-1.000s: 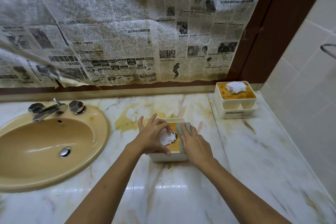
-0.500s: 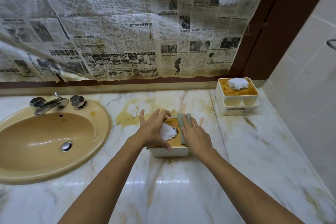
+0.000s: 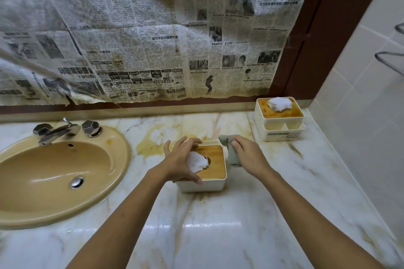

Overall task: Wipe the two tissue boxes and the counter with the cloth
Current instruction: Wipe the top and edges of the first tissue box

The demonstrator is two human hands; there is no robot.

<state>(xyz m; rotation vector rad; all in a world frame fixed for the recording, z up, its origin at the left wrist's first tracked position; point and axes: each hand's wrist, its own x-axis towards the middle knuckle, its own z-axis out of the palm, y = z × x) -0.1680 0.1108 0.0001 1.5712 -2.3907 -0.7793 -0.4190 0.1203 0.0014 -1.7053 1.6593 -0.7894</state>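
Note:
A white tissue box (image 3: 215,169) with a wooden lid and a white tissue poking out stands mid-counter. My left hand (image 3: 181,159) rests over its left side, fingers spread, thumb on the front rim. My right hand (image 3: 249,155) grips a grey-green cloth (image 3: 231,153) just right of that box, beside its right wall. A second white tissue box (image 3: 282,124) with an orange-stained top and a tissue sits at the back right. The marble counter (image 3: 218,225) carries yellow stains.
A tan sink (image 3: 54,172) with a chrome faucet (image 3: 59,131) lies at the left. Stained newspaper (image 3: 142,39) covers the mirror behind. A tiled wall (image 3: 367,126) closes off the right side, with a metal rail (image 3: 389,61) on it.
My right hand has moved with the cloth off the box lid to the right, beside the box's right wall. My left hand stays on the box.

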